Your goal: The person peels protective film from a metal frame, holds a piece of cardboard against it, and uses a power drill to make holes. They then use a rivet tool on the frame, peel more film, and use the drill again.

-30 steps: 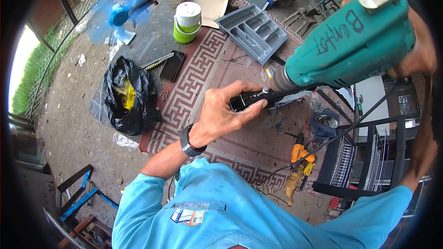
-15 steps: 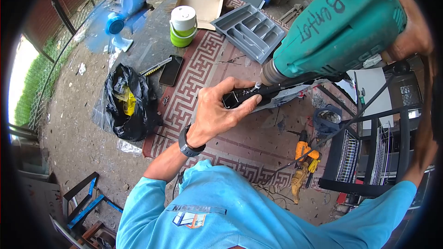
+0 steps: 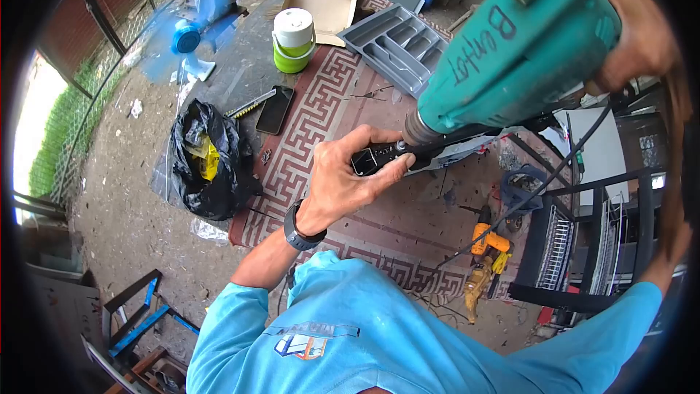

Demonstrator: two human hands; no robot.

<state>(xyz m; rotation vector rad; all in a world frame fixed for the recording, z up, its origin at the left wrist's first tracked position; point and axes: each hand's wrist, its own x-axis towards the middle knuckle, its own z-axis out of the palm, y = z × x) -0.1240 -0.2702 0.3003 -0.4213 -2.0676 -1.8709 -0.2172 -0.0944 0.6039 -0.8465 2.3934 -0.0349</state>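
Note:
My right hand (image 3: 636, 25) is wrapped round the grip of a green power drill (image 3: 503, 51) with handwriting on its side. The drill's nose points down and left, onto a small silver screw (image 3: 400, 145) standing on a black square tube (image 3: 368, 162). My left hand (image 3: 350, 171), wearing a black watch, pinches the hollow end of that tube between thumb and fingers, close beside the screw. Further right the tube runs beneath the drill, which hides part of it. Whether the drill tip is seated on the screw is hard to make out.
On the patterned mat (image 3: 328, 95) lie a grey cutlery tray (image 3: 405, 47) and orange drill (image 3: 490, 239). Nearby are a green-white jug (image 3: 293, 40), phone (image 3: 275, 111), black plastic bag (image 3: 208, 175) and spinning blue fan (image 3: 186, 38). A black frame (image 3: 569, 295) and cable (image 3: 561, 168) are at right.
The drill has moved slightly down and left, its nose now over the screw. The screw looks lower and more upright against the tube. My left hand keeps its hold.

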